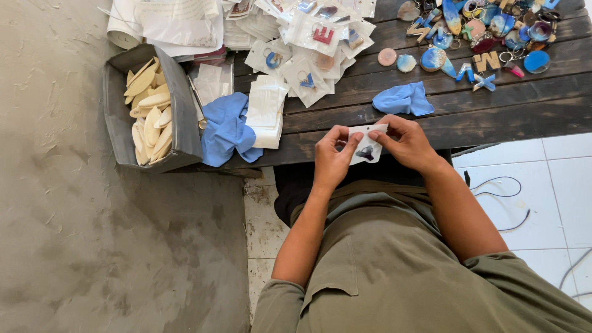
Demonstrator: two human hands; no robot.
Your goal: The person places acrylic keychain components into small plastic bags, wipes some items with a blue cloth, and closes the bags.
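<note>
Both hands pinch one small clear plastic packet [366,147] at the near edge of the dark plank table [493,117]: left hand [333,157] on its left side, right hand [404,142] on its top right. A dark, curved piece inside is hard to make out. Just beyond the right hand lies a crumpled blue cloth [404,98]. Far left of the hands, a grey box [179,111] holds smooth pale wooden ovals [148,117].
</note>
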